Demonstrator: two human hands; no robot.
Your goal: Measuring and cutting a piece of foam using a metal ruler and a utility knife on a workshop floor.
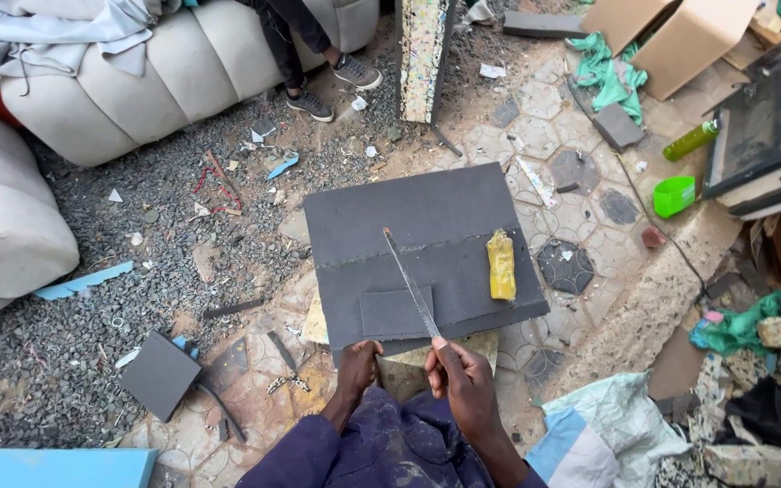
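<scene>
Head view: one blade (411, 284), two hands (463, 380).

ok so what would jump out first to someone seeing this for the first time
The big dark grey foam sheet in the middle of the floor, with a smaller grey piece on its near edge and a yellow block on its right side. Next, the right hand holding a long thin blade over the sheet, while the left hand presses on its near edge. Grey scraps litter the ground to the left, beside cream cushions.

A single head-worn camera looks steeply down, close above the grey foam sheet (422, 258) on the floor.
</scene>
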